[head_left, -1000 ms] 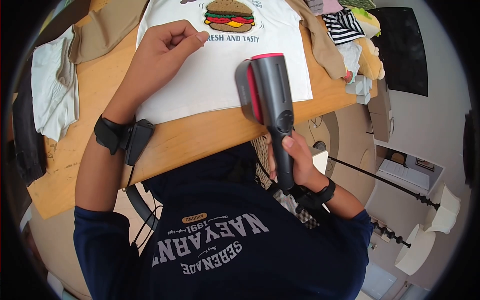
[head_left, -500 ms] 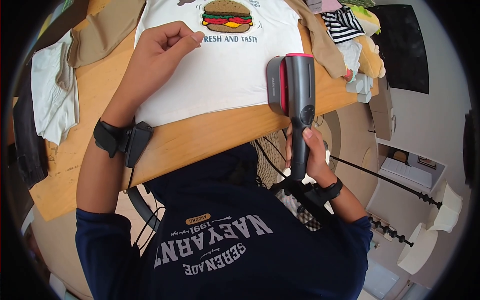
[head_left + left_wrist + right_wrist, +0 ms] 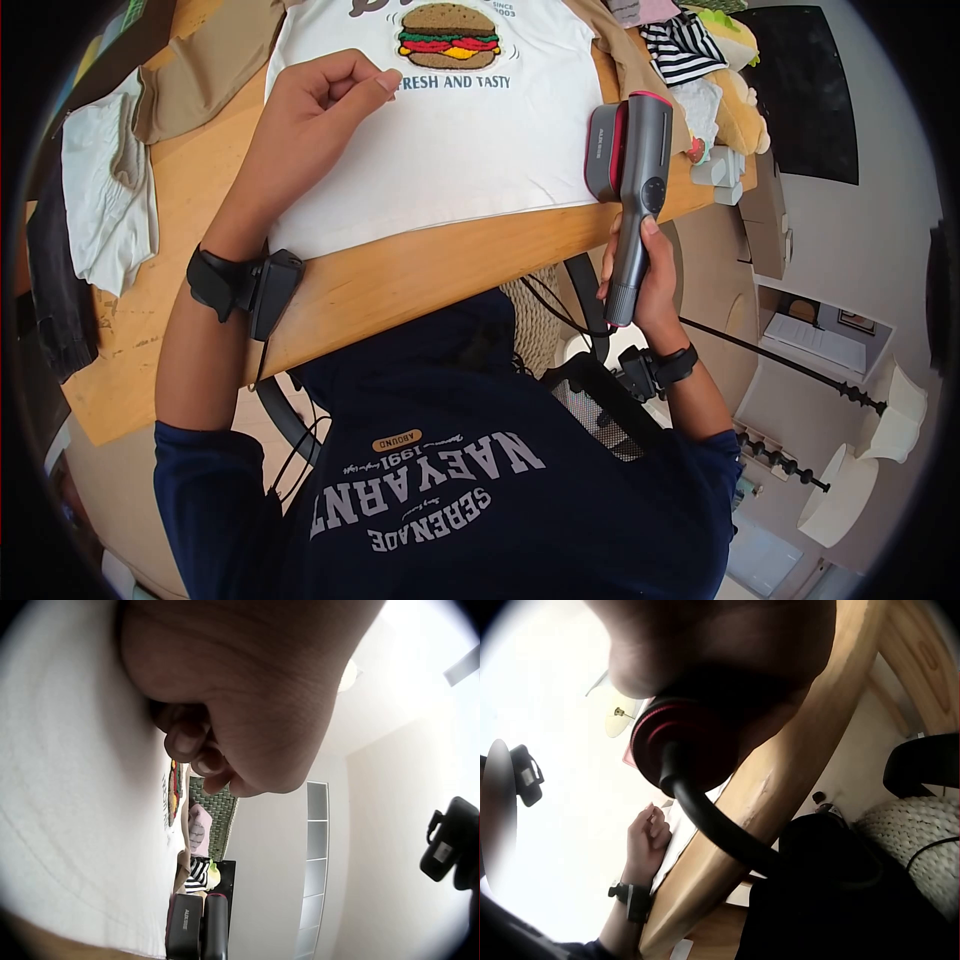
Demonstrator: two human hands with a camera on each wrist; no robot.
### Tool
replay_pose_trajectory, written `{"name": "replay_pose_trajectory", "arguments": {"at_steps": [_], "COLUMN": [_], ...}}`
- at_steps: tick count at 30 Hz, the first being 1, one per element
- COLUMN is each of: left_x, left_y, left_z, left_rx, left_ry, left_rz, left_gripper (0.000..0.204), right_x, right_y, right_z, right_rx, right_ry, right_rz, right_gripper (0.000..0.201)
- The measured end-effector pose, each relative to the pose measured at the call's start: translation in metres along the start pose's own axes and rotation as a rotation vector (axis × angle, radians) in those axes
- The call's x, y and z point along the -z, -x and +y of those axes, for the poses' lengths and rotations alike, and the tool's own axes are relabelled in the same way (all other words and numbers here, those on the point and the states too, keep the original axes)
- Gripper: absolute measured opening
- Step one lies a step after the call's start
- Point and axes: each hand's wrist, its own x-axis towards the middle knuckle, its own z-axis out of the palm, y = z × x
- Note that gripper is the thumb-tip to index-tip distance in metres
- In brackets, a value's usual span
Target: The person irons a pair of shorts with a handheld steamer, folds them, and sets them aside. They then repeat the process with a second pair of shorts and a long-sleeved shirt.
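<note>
A white T-shirt [image 3: 440, 150] with a hamburger patch [image 3: 448, 37] and the words "FRESH AND TASTY" lies flat on the wooden table. My left hand [image 3: 315, 125] rests over its left side, fingers curled in and thumb against the index finger, holding nothing. In the left wrist view, that hand [image 3: 232, 697] is close over the white cloth. At the table's front edge, my right hand [image 3: 650, 265] grips a grey and pink handheld garment steamer [image 3: 640, 165] by its handle, head upward beside the shirt's lower right corner. A black cord [image 3: 720, 832] leaves the handle's end.
White folded clothing [image 3: 105, 180] and a tan garment [image 3: 210, 75] lie on the table's left. Striped clothing [image 3: 685, 48], a plush toy [image 3: 738, 115] and small white boxes [image 3: 722, 175] crowd the far right. Under the table edge is a woven seat [image 3: 535, 315].
My right hand has carried the steamer rightward and a little upward, from in front of the shirt to its lower right corner. The left hand has hardly moved.
</note>
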Motion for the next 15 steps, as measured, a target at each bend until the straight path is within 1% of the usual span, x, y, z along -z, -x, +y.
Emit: {"name": "replay_pose_trajectory", "arguments": {"at_steps": [3, 6, 8, 10, 13, 15], "left_x": [-0.002, -0.005, -0.005, -0.004, -0.005, -0.001], "left_y": [0.0, 0.0, -0.001, 0.0, -0.001, -0.001], "left_z": [0.001, -0.003, -0.005, -0.003, -0.005, -0.005], "left_rx": [0.019, -0.012, -0.036, -0.026, -0.019, 0.006], "left_ry": [0.008, 0.001, 0.02, 0.03, 0.053, 0.066], "left_rz": [0.006, 0.038, 0.038, 0.026, 0.017, -0.007], "left_gripper": [0.022, 0.026, 0.025, 0.024, 0.023, 0.022], "right_x": [0.004, 0.006, 0.007, 0.007, 0.004, 0.004], "right_y": [-0.006, -0.01, -0.012, -0.011, -0.01, -0.012], "right_z": [0.001, 0.001, 0.001, 0.0, -0.009, -0.018], "right_rx": [0.021, 0.017, 0.019, 0.023, -0.072, -0.076], "right_ry": [0.016, 0.01, 0.006, 0.005, -0.087, -0.161], "right_rz": [0.028, 0.054, 0.049, 0.042, 0.089, 0.052], "right_gripper": [0.053, 0.052, 0.052, 0.053, 0.055, 0.054]}}
